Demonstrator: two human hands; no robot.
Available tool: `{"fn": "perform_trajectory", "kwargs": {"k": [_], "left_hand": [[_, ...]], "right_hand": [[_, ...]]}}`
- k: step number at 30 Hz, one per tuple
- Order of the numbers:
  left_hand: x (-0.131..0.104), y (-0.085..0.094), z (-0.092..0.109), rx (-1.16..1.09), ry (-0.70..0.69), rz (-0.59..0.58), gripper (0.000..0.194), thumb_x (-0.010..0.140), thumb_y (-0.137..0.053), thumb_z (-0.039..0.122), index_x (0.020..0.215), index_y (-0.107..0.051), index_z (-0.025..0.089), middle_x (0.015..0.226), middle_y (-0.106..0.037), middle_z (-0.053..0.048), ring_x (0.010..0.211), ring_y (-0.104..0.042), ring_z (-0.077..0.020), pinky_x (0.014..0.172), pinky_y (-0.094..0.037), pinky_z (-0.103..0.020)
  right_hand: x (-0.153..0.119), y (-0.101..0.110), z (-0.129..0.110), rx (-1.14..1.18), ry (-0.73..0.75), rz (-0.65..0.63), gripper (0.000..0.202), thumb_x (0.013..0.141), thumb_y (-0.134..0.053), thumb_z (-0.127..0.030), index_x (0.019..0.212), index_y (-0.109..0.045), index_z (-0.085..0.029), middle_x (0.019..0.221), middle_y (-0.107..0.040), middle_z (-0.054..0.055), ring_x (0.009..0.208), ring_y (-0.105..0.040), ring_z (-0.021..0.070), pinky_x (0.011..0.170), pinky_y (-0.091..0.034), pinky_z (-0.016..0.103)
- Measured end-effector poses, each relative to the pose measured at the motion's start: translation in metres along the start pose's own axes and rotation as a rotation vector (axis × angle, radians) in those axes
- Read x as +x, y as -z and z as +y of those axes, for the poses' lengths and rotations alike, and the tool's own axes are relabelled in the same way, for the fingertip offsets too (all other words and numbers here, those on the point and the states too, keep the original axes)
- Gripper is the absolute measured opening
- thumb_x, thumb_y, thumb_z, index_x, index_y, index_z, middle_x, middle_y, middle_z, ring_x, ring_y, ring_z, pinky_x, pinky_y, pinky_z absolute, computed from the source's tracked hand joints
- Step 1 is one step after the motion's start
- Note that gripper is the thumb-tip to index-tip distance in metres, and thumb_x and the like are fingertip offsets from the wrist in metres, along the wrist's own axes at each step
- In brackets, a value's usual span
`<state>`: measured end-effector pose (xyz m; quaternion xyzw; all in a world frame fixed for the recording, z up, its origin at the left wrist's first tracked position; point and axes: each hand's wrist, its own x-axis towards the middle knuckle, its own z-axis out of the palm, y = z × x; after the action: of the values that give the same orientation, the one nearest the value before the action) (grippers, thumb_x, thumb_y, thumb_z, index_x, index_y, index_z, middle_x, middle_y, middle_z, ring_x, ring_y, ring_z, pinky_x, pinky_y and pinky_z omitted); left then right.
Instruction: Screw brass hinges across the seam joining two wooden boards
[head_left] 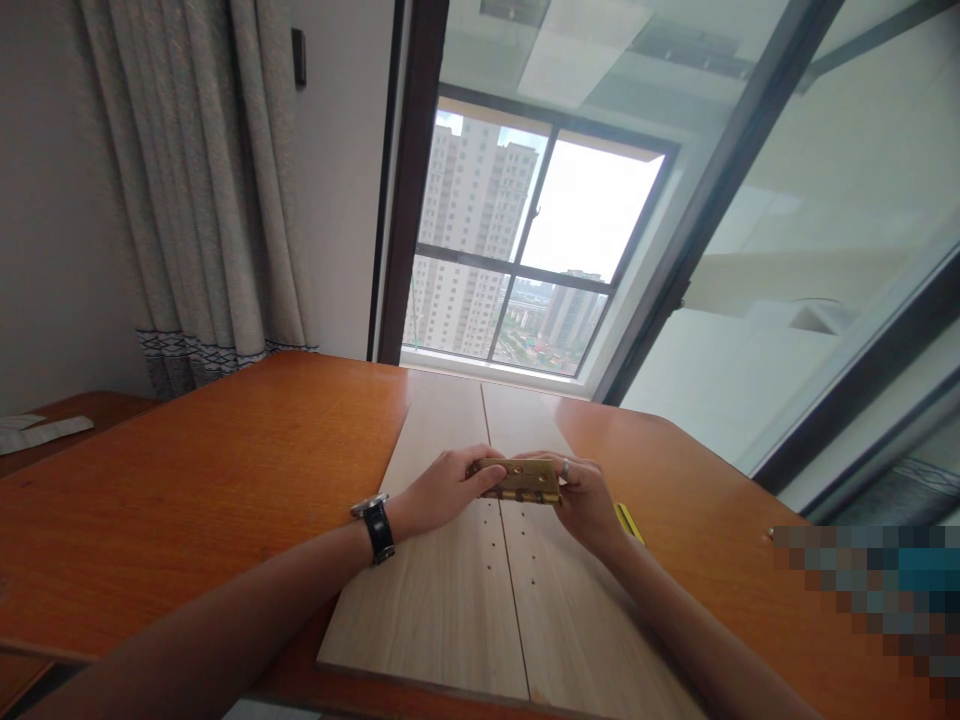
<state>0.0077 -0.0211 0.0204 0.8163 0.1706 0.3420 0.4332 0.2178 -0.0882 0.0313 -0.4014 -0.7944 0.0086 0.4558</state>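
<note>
A brass-coloured hinge (531, 480) is held up between my two hands, above a pair of pale wooden boards. My left hand (457, 488) grips its left end, thumb across the front face. The right end is gripped by my right hand (589, 500), which wears a ring; some of its fingers are hidden behind the hinge. Under the hands, the left board (420, 600) and the right board (592, 620) lie side by side with a narrow seam between them. Small drilled holes run along both sides of that seam.
The boards lie on an orange-brown wooden table (247, 480). A yellow object (630, 522) sits just right of the boards, partly hidden by my right arm. White strips (45, 435) lie at far left. A curtain (202, 180) and glass doors stand beyond the table.
</note>
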Motion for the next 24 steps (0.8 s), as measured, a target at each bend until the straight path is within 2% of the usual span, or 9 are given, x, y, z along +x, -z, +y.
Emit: {"fn": "perform_trajectory", "kwargs": {"k": [5,10,13,16,19,22,24], "left_hand": [[-0.001,-0.002,0.002,-0.013,-0.02,-0.027,0.046,0.101,-0.042,0.047,0.108,-0.07,0.011,0.098,-0.071,-0.009,0.087,-0.062,-0.0197,0.075,-0.045,-0.027],[0.0,-0.001,0.004,-0.03,-0.028,-0.042,0.053,0.1,-0.041,0.054,0.109,-0.07,0.012,0.101,-0.071,-0.008,0.089,-0.062,-0.0202,0.077,-0.045,-0.026],[0.001,0.0,0.002,-0.059,-0.002,-0.037,0.057,0.097,-0.042,0.062,0.095,-0.069,0.011,0.082,-0.067,-0.006,0.074,-0.058,-0.0161,0.066,-0.042,-0.025],[0.001,-0.001,-0.001,-0.16,0.1,-0.03,0.064,0.093,-0.04,0.07,0.08,-0.062,0.012,0.058,-0.051,0.001,0.05,-0.045,-0.01,0.05,-0.032,-0.023],[0.0,0.0,-0.003,-0.397,0.24,-0.076,0.062,0.091,-0.042,0.072,0.08,-0.056,0.013,0.057,-0.052,0.001,0.043,-0.044,-0.0083,0.044,-0.031,-0.021],[0.001,0.003,-0.002,-0.61,0.353,-0.203,0.051,0.093,-0.047,0.063,0.09,-0.057,0.013,0.057,-0.057,-0.001,0.04,-0.046,-0.0094,0.041,-0.032,-0.02],[0.002,0.005,-0.001,-0.713,0.384,-0.244,0.039,0.093,-0.05,0.051,0.096,-0.058,0.013,0.056,-0.056,0.0,0.039,-0.047,-0.0103,0.039,-0.032,-0.019]], "right_hand": [[0.001,0.002,0.001,-0.068,0.022,0.026,0.038,0.078,-0.049,0.003,0.085,-0.077,-0.02,0.083,-0.079,0.003,0.072,-0.073,0.0138,0.063,-0.053,0.019],[0.001,0.0,0.002,-0.092,0.012,0.081,0.031,0.076,-0.05,0.001,0.077,-0.074,-0.019,0.07,-0.075,0.001,0.058,-0.065,0.0119,0.055,-0.048,0.019],[0.001,-0.001,0.001,-0.081,-0.033,0.09,0.026,0.078,-0.053,-0.003,0.074,-0.073,-0.019,0.068,-0.074,0.001,0.057,-0.063,0.0123,0.055,-0.047,0.02],[0.003,-0.002,-0.003,-0.04,-0.138,0.072,0.019,0.082,-0.059,-0.011,0.073,-0.073,-0.019,0.069,-0.074,0.001,0.062,-0.066,0.0142,0.06,-0.05,0.023],[0.005,-0.004,-0.008,0.084,-0.281,0.026,0.01,0.081,-0.067,-0.02,0.073,-0.073,-0.019,0.067,-0.074,0.001,0.061,-0.067,0.0156,0.062,-0.052,0.025],[0.007,-0.007,-0.013,0.267,-0.419,-0.02,0.009,0.076,-0.074,-0.027,0.075,-0.073,-0.018,0.062,-0.072,0.001,0.054,-0.064,0.0145,0.056,-0.051,0.025],[0.008,-0.008,-0.015,0.358,-0.484,-0.03,0.014,0.074,-0.077,-0.031,0.073,-0.072,-0.017,0.057,-0.069,0.0,0.05,-0.061,0.0134,0.052,-0.049,0.024]]}}
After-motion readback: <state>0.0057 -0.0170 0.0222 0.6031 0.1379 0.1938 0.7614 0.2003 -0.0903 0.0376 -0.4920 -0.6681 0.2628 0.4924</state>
